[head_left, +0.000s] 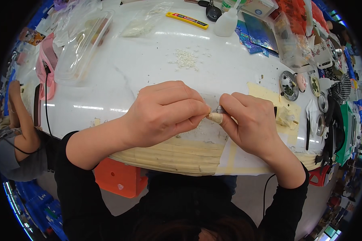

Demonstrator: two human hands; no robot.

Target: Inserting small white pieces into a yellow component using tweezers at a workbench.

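My left hand (165, 112) and my right hand (249, 120) meet over the near part of a white table (120, 76). Between their fingertips sits a small metal piece (220, 109), pinched from both sides. My right thumb wears a pale tape wrap at its tip (215, 117). What the left fingers hold beyond that piece is hidden by the knuckles. A small heap of tiny white beads (186, 59) lies on the table beyond my hands.
A clear plastic box (82, 46), pink holder (46, 64), yellow utility knife (187, 20) and white squeeze bottle (226, 23) lie at the back. Round metal dishes (288, 85) and tools crowd the right. Another person's arm (22, 120) is at the left.
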